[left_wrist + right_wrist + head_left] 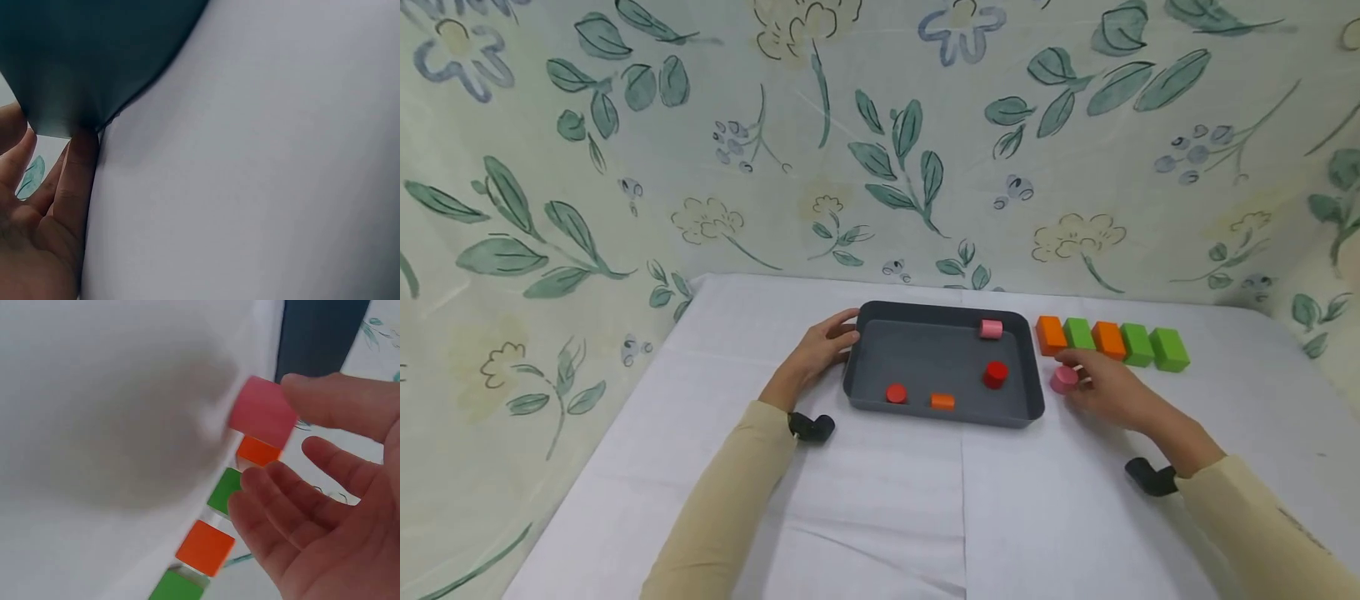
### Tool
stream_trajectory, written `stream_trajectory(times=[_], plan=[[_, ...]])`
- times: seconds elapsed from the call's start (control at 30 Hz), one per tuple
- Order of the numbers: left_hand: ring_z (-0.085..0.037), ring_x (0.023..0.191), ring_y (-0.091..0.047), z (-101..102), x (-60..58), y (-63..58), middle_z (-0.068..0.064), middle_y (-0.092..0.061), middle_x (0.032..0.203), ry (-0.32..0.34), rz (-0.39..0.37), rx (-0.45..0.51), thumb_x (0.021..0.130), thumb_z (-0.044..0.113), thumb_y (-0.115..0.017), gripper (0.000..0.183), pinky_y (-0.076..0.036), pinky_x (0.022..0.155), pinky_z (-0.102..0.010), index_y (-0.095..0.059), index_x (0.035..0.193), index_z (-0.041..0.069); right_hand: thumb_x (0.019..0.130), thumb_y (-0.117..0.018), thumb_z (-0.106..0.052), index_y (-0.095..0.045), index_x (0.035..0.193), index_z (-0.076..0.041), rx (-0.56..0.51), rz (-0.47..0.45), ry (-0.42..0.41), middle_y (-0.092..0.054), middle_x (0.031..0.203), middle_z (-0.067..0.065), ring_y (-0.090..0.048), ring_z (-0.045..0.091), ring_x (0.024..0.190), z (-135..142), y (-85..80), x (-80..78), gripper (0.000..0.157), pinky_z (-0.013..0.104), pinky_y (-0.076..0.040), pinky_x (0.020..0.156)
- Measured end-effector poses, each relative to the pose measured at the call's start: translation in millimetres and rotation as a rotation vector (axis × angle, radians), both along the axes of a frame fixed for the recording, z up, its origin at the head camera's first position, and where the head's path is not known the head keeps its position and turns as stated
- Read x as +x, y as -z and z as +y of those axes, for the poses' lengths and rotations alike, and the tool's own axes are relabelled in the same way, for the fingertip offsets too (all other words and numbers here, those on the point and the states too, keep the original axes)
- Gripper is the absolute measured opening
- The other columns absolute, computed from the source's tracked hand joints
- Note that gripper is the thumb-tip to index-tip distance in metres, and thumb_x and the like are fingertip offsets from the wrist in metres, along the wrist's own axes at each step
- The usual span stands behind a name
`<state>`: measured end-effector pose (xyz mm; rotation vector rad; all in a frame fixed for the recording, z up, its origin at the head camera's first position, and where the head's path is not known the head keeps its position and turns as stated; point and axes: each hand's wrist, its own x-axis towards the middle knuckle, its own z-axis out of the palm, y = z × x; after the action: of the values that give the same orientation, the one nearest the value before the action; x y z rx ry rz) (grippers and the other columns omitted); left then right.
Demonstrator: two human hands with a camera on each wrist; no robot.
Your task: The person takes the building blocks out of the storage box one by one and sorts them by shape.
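A dark grey tray (pixel 917 333) lies on the cloth, with my left hand (pixel 820 348) touching its left end. In the left wrist view, the fingers of that hand (pixel 53 206) reach against the tray wall (pixel 81 69). My right hand (pixel 1108 390) is around a pink cylinder (pixel 1063 380) standing right of the tray. The right wrist view shows the thumb (pixel 337 403) at the edge of the cylinder (pixel 262 412) and the other fingers spread apart from it. Inside the tray are a pink cylinder (pixel 991 329), red cylinders (pixel 996 375) and an orange block (pixel 942 402).
A row of orange blocks (pixel 1051 336) and green blocks (pixel 1170 350) stands behind the right hand. White cloth (pixel 880 500) covers the table. A floral-patterned sheet (pixel 880 225) hangs at the back and left.
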<state>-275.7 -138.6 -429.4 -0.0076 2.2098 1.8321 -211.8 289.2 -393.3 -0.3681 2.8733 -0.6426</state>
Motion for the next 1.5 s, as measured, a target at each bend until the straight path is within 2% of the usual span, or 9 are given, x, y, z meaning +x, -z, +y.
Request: stream_trajectory(times=[0.17, 0.33, 0.43, 0.63, 0.8, 0.93, 1.17, 1.37, 1.5], plan=[[-0.031, 0.144, -0.043, 1, -1.3, 0.3, -0.014, -0.039, 0.158, 0.01, -0.02, -0.002, 0.099, 0.017, -0.06, 0.056, -0.042, 0.117, -0.047, -0.042, 0.151, 0.028, 0.087, -0.073, -0.015, -0.051, 0.137, 0.002, 0.063, 0.059, -0.021, -0.056, 0.132, 0.028, -0.055, 0.046, 0.115, 6, -17.8, 7.2, 0.057, 0.061, -0.055, 0.09], [-0.031, 0.143, -0.044, 1, -1.1, -1.2, -0.014, -0.041, 0.157, -0.003, -0.011, -0.008, 0.099, 0.017, -0.06, 0.056, -0.042, 0.117, -0.047, -0.042, 0.151, 0.028, 0.088, -0.073, -0.013, -0.056, 0.131, 0.003, 0.055, 0.143, -0.071, -0.059, 0.127, 0.027, -0.056, 0.046, 0.114, 11, -38.1, 2.8, 0.05, 0.063, -0.052, 0.094], [-0.03, 0.142, -0.045, 0, -1.8, -1.7, -0.014, -0.042, 0.156, -0.004, -0.009, -0.014, 0.099, 0.018, -0.06, 0.056, -0.043, 0.117, -0.047, -0.042, 0.151, 0.028, 0.089, -0.071, -0.012, -0.055, 0.132, 0.003, 0.066, 0.178, -0.071, -0.059, 0.127, 0.027, -0.056, 0.043, 0.112, 9, -51.3, -0.9, 0.047, 0.063, -0.052, 0.095], [-0.031, 0.142, -0.046, 1, -2.4, 0.0, -0.014, -0.042, 0.156, -0.004, -0.018, -0.007, 0.099, 0.017, -0.06, 0.056, -0.043, 0.116, -0.047, -0.042, 0.151, 0.027, 0.091, -0.067, -0.011, -0.056, 0.132, 0.002, 0.072, 0.161, -0.068, -0.059, 0.128, 0.026, -0.055, 0.042, 0.112, 1, -71.9, -9.7, 0.045, 0.063, -0.053, 0.094], [-0.031, 0.142, -0.046, 2, -1.1, -2.0, -0.014, -0.042, 0.156, -0.012, -0.024, 0.005, 0.099, 0.015, -0.06, 0.056, -0.043, 0.116, -0.047, -0.041, 0.151, 0.026, 0.091, -0.067, -0.011, -0.056, 0.133, 0.002, 0.081, 0.103, -0.087, -0.058, 0.13, 0.026, -0.054, 0.044, 0.115, -6, -77.9, -14.1, 0.045, 0.062, -0.053, 0.094], [-0.031, 0.142, -0.046, 2, -0.3, -5.0, -0.014, -0.042, 0.156, -0.018, -0.03, 0.011, 0.099, 0.015, -0.06, 0.057, -0.043, 0.116, -0.047, -0.042, 0.151, 0.026, 0.09, -0.066, -0.01, -0.06, 0.13, 0.001, 0.108, 0.1, -0.136, -0.063, 0.127, 0.023, -0.058, 0.04, 0.114, -15, -83.1, -18.7, 0.041, 0.06, -0.055, 0.093], [-0.032, 0.142, -0.045, 1, -0.7, -4.4, -0.015, -0.04, 0.157, -0.02, -0.031, 0.017, 0.099, 0.015, -0.06, 0.057, -0.043, 0.116, -0.047, -0.041, 0.152, 0.025, 0.092, -0.063, -0.009, -0.061, 0.129, -0.002, 0.154, 0.051, -0.181, -0.065, 0.125, 0.019, -0.059, 0.038, 0.115, -43, -96.0, -34.8, 0.038, 0.057, -0.055, 0.095], [-0.032, 0.143, -0.045, 1, -1.1, -3.2, -0.015, -0.039, 0.157, -0.013, -0.026, 0.024, 0.099, 0.015, -0.06, 0.057, -0.043, 0.116, -0.047, -0.041, 0.152, 0.025, 0.092, -0.065, -0.008, -0.06, 0.131, -0.001, 0.164, 0.017, -0.211, -0.064, 0.127, 0.019, -0.059, 0.038, 0.118, -61, -96.1, -44.2, 0.04, 0.055, -0.055, 0.097], [-0.032, 0.143, -0.044, 1, 0.6, -5.5, -0.015, -0.039, 0.158, -0.006, -0.024, 0.018, 0.1, 0.016, -0.059, 0.057, -0.042, 0.117, -0.047, -0.039, 0.153, 0.024, 0.092, -0.064, -0.005, -0.061, 0.13, 0.0, 0.184, 0.019, -0.221, -0.065, 0.127, 0.019, -0.06, 0.036, 0.118, -75, -89.8, -50.4, 0.039, 0.055, -0.053, 0.101]])
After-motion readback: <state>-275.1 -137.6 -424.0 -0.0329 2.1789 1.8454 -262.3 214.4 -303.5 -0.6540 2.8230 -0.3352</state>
